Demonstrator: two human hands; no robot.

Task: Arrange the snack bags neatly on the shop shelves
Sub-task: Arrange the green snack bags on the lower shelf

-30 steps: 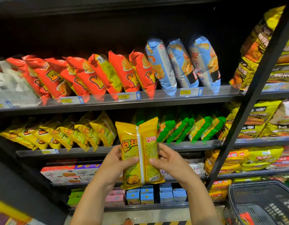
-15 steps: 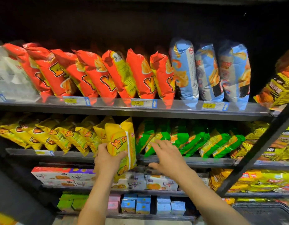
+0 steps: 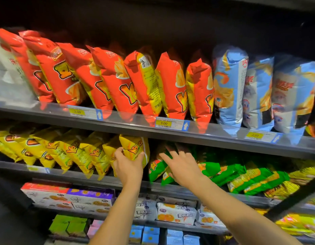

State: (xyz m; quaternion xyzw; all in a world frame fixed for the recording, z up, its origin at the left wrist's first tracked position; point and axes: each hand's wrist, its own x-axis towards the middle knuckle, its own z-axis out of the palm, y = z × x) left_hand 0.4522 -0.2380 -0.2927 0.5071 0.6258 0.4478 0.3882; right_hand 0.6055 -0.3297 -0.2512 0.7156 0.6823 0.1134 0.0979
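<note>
Head view, yellow snack bag [image 3: 134,147] with orange lettering, left hand [image 3: 129,167] fingers curled round it, right hand [image 3: 183,167] fingers spread.

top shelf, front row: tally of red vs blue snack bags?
Red bags: 7
Blue bags: 3
Total: 10
</note>
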